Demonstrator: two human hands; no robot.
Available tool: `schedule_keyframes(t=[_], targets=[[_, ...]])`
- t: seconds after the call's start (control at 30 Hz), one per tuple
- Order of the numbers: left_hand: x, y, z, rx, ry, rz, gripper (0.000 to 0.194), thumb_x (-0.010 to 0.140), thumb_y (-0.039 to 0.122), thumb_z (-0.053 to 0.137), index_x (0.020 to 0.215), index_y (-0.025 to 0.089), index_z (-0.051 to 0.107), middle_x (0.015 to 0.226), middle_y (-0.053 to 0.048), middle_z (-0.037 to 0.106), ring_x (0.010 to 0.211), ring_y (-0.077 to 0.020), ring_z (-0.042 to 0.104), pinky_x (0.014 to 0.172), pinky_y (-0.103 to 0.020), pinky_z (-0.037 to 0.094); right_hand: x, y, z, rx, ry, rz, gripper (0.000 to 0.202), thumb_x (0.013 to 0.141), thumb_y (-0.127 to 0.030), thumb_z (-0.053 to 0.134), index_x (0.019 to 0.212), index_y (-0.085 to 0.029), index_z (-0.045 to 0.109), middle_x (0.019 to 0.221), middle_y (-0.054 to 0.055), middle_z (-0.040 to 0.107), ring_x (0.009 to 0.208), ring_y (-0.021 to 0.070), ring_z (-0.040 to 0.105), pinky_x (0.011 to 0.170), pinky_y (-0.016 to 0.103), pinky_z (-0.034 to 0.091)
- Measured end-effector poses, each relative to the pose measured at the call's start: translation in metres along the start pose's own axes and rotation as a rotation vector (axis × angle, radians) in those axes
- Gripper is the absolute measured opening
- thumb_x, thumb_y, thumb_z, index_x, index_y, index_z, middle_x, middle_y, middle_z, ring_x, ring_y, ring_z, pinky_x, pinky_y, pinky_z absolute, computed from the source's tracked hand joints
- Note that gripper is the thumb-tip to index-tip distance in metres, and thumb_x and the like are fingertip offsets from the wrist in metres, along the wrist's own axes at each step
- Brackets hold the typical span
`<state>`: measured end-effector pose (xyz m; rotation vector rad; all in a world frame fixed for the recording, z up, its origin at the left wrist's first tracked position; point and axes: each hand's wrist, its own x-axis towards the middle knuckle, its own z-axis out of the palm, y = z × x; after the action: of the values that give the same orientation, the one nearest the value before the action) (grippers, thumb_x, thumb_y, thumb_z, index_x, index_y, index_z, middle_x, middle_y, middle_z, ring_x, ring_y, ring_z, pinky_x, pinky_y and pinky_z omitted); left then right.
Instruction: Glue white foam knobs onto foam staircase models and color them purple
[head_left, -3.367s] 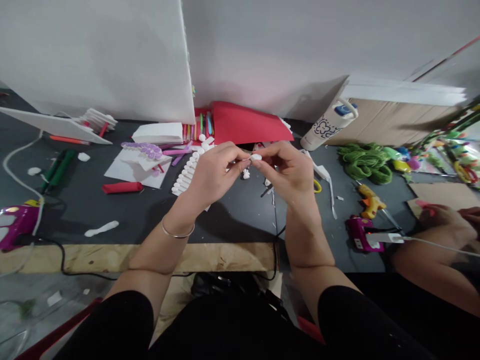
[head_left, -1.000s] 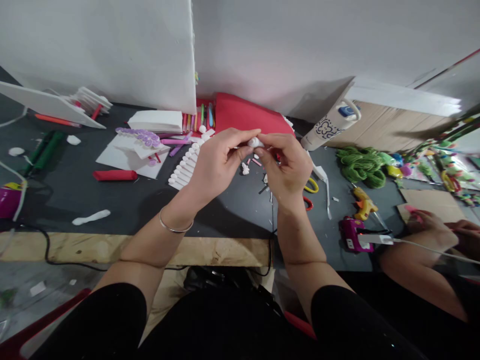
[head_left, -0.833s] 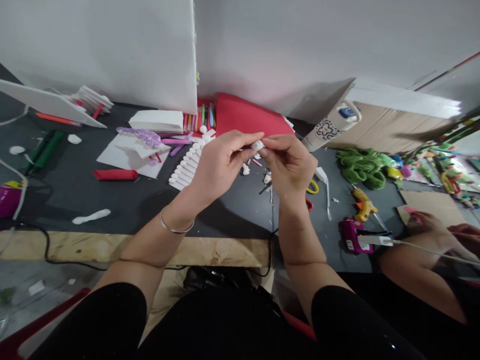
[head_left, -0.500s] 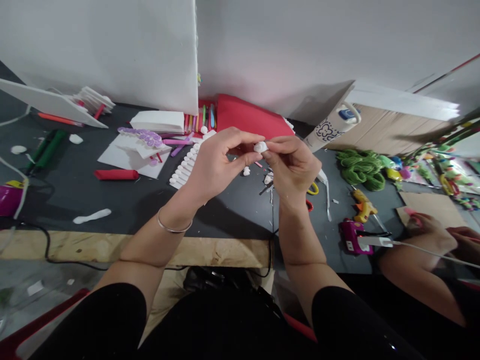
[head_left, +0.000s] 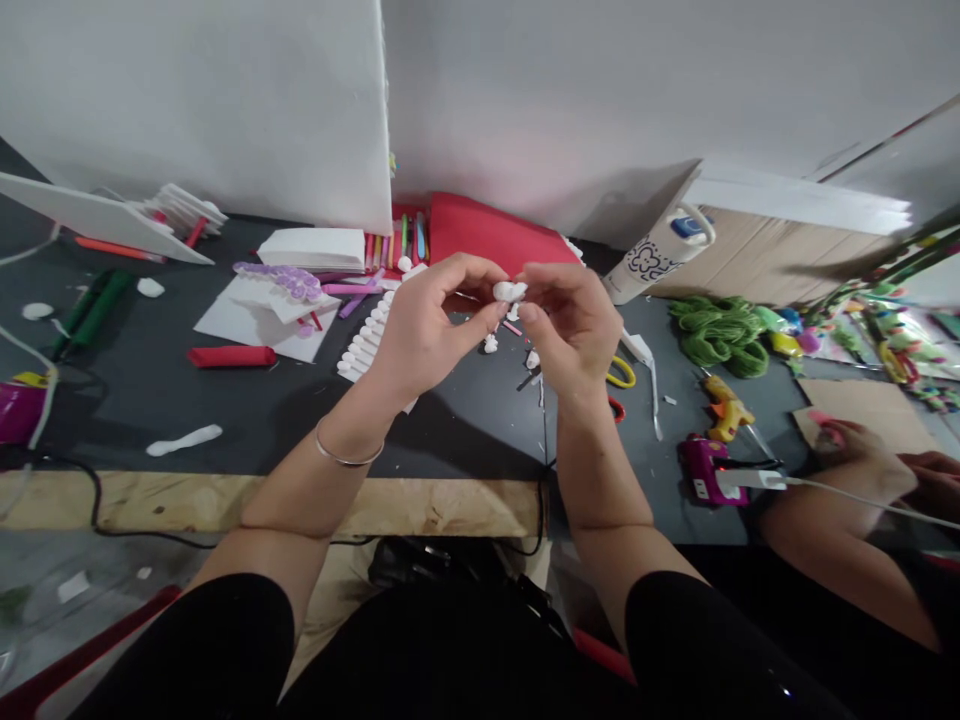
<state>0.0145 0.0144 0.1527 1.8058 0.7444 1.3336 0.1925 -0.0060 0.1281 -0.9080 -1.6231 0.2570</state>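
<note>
A small white lumpy piece, apparently soft modelling clay (head_left: 510, 291), is held up above the desk between my two hands. My left hand (head_left: 431, 325) pinches its left side between thumb and fingers. My right hand (head_left: 574, 325) has its fingertips and thumb at the right side of the clay, partly hidden behind it. Beneath the hands lie a little white figure (head_left: 490, 343) and some scraps. A row of white round-ended sticks (head_left: 364, 345) sits beside my left hand and is partly covered by it. Yellow-handled scissors (head_left: 621, 372) lie by my right wrist.
A white bottle (head_left: 652, 258) stands behind my right hand, near green yarn (head_left: 716, 333). Further right are a yellow glue gun (head_left: 726, 408), a purple power block (head_left: 705, 470) and another person's hand (head_left: 862, 455). A red roll (head_left: 231, 357) lies left, red sheet (head_left: 487, 235) behind.
The clay has turned and shows a more lumpy, two-lobed side. My right hand has shifted slightly left, its thumb and fingers further apart than before. The whole view has moved slightly.
</note>
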Motion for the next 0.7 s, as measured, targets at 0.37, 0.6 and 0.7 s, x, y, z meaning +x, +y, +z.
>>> schedule_keyframes(t=[0.37, 0.6, 0.7], targets=[[0.0, -0.003, -0.004, 0.069, -0.017, 0.019, 0.022, 0.089, 0.039, 0.082, 0.103, 0.022, 0.076, 0.097, -0.001, 0.079, 0.086, -0.0138, 0.075, 0.078, -0.026, 0.063, 0.005, -0.006, 0.006, 0.137, 0.034, 0.08, 0.026, 0.095, -0.049, 0.074, 0.091, -0.024, 0.067, 0.085, -0.002, 0.068, 0.077, 0.0119, 0.064, 0.071, 0.029, 0.055], [0.005, -0.017, -0.013, 0.073, 0.074, 0.084, 0.021, 0.082, 0.039, 0.09, 0.096, 0.029, 0.08, 0.09, 0.004, 0.08, 0.078, -0.0107, 0.075, 0.072, -0.026, 0.062, 0.014, -0.006, 0.0, 0.083, -0.142, 0.071, 0.036, 0.102, -0.056, 0.061, 0.098, -0.022, 0.071, 0.091, 0.001, 0.071, 0.085, 0.0131, 0.067, 0.079, 0.031, 0.057], [0.005, -0.018, -0.013, 0.095, 0.055, 0.058, 0.023, 0.083, 0.044, 0.088, 0.1, 0.03, 0.08, 0.093, 0.004, 0.081, 0.081, -0.0121, 0.076, 0.073, -0.028, 0.062, 0.017, -0.01, -0.012, 0.018, -0.157, 0.013, 0.036, 0.104, -0.055, 0.057, 0.099, -0.023, 0.072, 0.095, 0.001, 0.074, 0.092, 0.0144, 0.069, 0.083, 0.032, 0.057]])
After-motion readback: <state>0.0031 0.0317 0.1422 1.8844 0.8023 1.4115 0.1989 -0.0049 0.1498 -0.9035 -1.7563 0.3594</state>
